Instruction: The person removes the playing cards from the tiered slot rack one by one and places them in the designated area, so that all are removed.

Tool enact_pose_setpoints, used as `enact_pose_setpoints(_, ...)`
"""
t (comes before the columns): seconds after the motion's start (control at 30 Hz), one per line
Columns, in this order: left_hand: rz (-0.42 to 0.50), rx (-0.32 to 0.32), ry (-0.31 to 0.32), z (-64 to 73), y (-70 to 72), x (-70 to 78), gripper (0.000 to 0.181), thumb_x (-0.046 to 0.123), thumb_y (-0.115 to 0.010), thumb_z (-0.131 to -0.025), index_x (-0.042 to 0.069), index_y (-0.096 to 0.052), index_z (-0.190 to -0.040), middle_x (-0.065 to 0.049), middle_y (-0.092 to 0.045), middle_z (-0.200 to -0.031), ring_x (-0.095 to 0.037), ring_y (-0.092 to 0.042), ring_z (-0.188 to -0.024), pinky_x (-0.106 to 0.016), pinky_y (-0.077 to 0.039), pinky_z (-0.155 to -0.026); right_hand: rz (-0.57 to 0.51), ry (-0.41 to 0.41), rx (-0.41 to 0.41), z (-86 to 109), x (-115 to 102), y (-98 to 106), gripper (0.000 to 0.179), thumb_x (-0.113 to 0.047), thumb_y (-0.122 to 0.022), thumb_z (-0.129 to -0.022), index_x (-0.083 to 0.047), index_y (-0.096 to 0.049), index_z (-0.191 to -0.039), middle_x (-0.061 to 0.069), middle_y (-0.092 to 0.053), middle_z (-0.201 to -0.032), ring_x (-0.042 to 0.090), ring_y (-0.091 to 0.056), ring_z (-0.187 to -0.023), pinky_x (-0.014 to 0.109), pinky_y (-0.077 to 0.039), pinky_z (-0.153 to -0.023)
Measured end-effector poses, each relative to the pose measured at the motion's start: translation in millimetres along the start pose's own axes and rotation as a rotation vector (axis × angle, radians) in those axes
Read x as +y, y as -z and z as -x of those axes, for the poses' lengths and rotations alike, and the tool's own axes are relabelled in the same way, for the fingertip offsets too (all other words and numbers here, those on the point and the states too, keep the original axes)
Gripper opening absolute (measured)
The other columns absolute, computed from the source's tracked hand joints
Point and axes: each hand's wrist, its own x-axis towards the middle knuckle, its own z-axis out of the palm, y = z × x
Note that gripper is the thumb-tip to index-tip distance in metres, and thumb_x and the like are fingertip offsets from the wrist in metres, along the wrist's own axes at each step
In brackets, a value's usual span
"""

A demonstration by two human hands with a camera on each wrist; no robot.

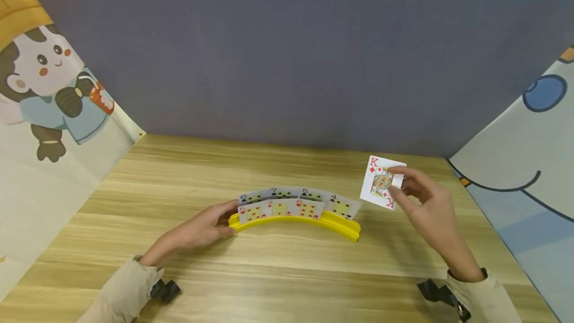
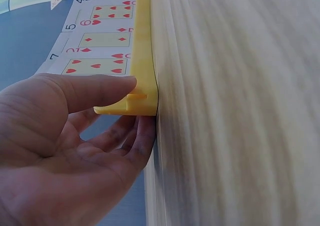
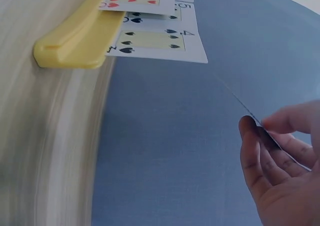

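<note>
Wood table [image 1: 269, 278] across the lower half, head view. Yellow card holder [image 1: 339, 224] lower centre. My left hand [image 1: 199, 227], left of it, pinches its left end. My right hand [image 1: 432, 208], lower right, pinches a king of diamonds [image 1: 378, 182], clear of the holder. Seven cards [image 1: 279, 209] stand in it, two rows.

Head cam: indoor light, even + diffuse, mid-bright; source can't be told. Wall [image 1: 287, 64] dull, dark; table [image 1: 278, 283] warmer w/ faint sheen, soft fuzzy shadow nr R hand [image 1: 432, 208]. K card [image 1: 370, 186] v. bright, legible; pips on other cards [image 1: 280, 208] a bit soft. Rack [image 1: 341, 224] vivid here, paler in R wrist cam. L wrist cam: cooler tint, table washed out, grain smeared esp. toward R edge. R wrist cam: hazy, bluish, low contrast; table blurry at L, fingertips [image 3: 247, 123] in shade.
</note>
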Motion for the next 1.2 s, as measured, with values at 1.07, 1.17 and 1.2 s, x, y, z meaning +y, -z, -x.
enact_pose_setpoints(1.07, 0.028, -0.007, -0.02, 0.0, 1.5, 0.1, 0.063, 0.002, -0.06, -0.097, -0.009, -0.03, -0.151, -0.032, -0.041, -0.147, -0.043, -0.046, -0.132, -0.042, -0.045, -0.106, 0.138, -0.154, -0.189, -32.3, 85, -51, 0.031, 0.0, -0.066, -0.093, -0.003, -0.069, -0.123, 0.013, -0.069, -0.074, 0.004, -0.045, -0.05, 0.021, -0.036, -0.042)
enact_pose_setpoints(1.17, 0.05, -0.011, -0.014, 1.0, 2.1, 0.2, 0.063, 0.0, -0.059, -0.096, -0.01, -0.028, -0.151, -0.033, -0.039, -0.148, -0.044, -0.045, -0.133, -0.04, -0.045, -0.105, 0.143, -0.161, -0.239, -30.3, 89, -57, 0.029, 0.001, -0.067, -0.092, -0.001, -0.07, -0.121, 0.015, -0.071, -0.077, 0.008, -0.049, -0.052, 0.021, -0.038, -0.042)
enact_pose_setpoints(1.2, 0.058, -0.014, -0.013, 1.2, 2.3, 0.1, 0.064, 0.0, -0.059, -0.096, -0.01, -0.028, -0.151, -0.033, -0.038, -0.148, -0.044, -0.045, -0.133, -0.039, -0.045, -0.105, 0.148, -0.166, -0.251, -30.0, 90, -58, 0.028, 0.001, -0.067, -0.092, 0.0, -0.071, -0.12, 0.017, -0.072, -0.081, 0.011, -0.053, -0.054, 0.021, -0.04, -0.044)
